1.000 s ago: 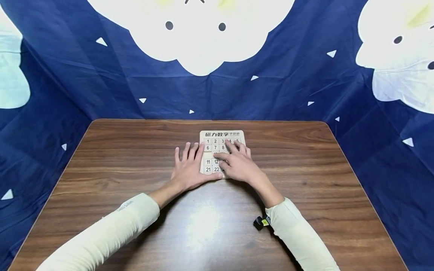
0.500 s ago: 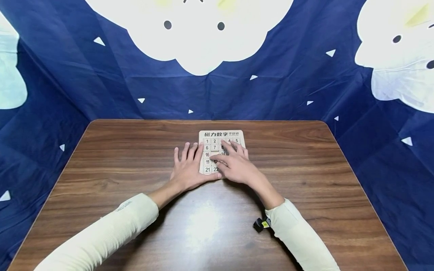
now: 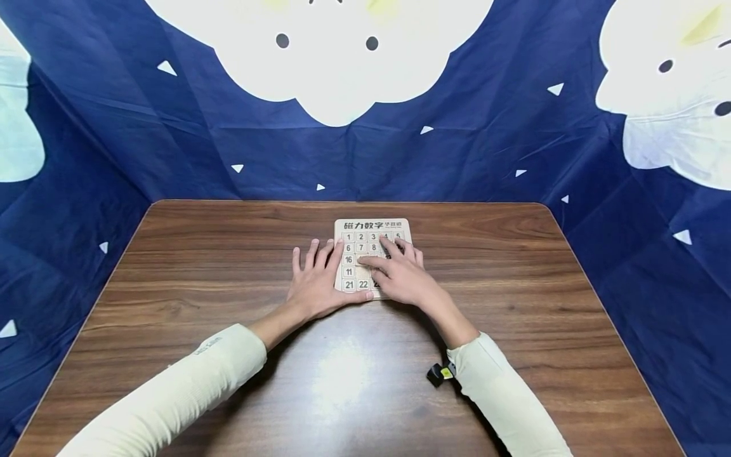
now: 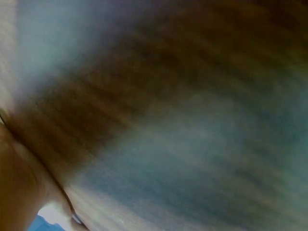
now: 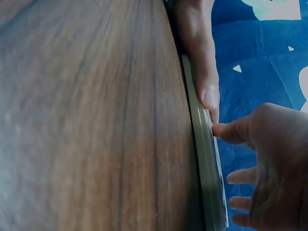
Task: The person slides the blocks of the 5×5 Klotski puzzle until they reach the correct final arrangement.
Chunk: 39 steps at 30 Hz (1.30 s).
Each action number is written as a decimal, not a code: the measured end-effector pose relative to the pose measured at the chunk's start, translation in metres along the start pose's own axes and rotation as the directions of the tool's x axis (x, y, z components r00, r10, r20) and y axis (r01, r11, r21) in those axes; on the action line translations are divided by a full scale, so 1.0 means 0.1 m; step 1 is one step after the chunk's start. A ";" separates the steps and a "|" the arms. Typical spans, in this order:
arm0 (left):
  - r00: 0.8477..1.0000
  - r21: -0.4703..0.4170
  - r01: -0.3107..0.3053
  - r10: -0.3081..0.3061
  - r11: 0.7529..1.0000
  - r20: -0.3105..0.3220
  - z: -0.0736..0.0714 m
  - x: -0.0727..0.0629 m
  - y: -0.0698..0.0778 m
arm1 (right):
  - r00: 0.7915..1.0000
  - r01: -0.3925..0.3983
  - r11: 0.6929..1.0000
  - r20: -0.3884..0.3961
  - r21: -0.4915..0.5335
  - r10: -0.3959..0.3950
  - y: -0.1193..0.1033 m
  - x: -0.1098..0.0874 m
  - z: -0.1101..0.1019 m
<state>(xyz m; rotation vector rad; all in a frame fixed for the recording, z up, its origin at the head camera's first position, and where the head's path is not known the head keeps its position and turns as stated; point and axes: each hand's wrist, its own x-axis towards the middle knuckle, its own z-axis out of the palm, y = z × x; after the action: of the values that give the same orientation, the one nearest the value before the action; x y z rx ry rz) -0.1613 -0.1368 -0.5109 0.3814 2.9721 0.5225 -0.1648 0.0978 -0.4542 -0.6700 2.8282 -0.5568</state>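
A pale number sliding puzzle (image 3: 365,225) with black-numbered tiles lies flat on the table. My left hand (image 3: 316,285) is spread along its left side, index finger by the left edge and thumb along the bottom edge. Over the right half reaches my right hand (image 3: 404,274), its fingertips on the tiles and several numbers hidden under it. Row four shows a bare slot right of tile 11 (image 3: 349,272). From the side, the right wrist view shows the board's edge (image 5: 207,163) beneath the left thumb (image 5: 209,94), with the right thumb touching the top. The left wrist view is blurred.
Brown wood-grain table (image 3: 228,241) surrounds the puzzle. Blue fabric (image 3: 274,152) with white cloud shapes hangs behind and at both sides. A small black device (image 3: 436,376) sits at the right wrist.
Tile 16 now fills the left slot of row three. Tile 12 has left its row-four place, where the bare slot now shows. The right fingers shifted slightly; the left hand stayed.
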 end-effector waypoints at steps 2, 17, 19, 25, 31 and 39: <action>1.000 -0.010 0.002 -0.002 1.000 0.004 0.00 0.00 0.01 | 1.000 0.002 1.000 -0.004 0.004 -0.002 0.02 0.00 0.01; 0.999 -0.007 0.038 -0.038 0.999 -0.004 0.00 0.00 0.06 | 0.994 0.020 1.000 -0.107 0.006 -0.019 0.17 -0.24 -0.08; 0.999 0.003 0.043 -0.043 0.999 -0.002 0.00 0.01 0.08 | 0.993 0.021 1.000 -0.115 0.004 -0.020 0.18 -0.26 -0.10; 0.998 0.017 0.058 -0.058 0.998 0.014 0.01 0.03 0.11 | 0.993 0.025 1.000 -0.116 0.004 -0.024 0.19 -0.30 -0.11; 0.999 0.020 0.051 -0.051 0.999 0.001 0.02 0.04 0.11 | 0.994 0.010 1.000 -0.108 0.014 -0.008 0.19 -0.29 -0.11; 0.998 0.026 0.057 -0.057 0.998 -0.004 0.03 0.04 0.10 | 0.998 -0.016 0.999 -0.066 0.029 0.018 0.16 -0.29 -0.13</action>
<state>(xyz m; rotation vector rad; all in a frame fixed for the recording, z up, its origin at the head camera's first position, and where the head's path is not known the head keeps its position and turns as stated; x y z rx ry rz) -0.1621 -0.1255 -0.5099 0.2973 2.9852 0.4792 -0.1492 0.1283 -0.4457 -0.6332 2.8789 -0.6264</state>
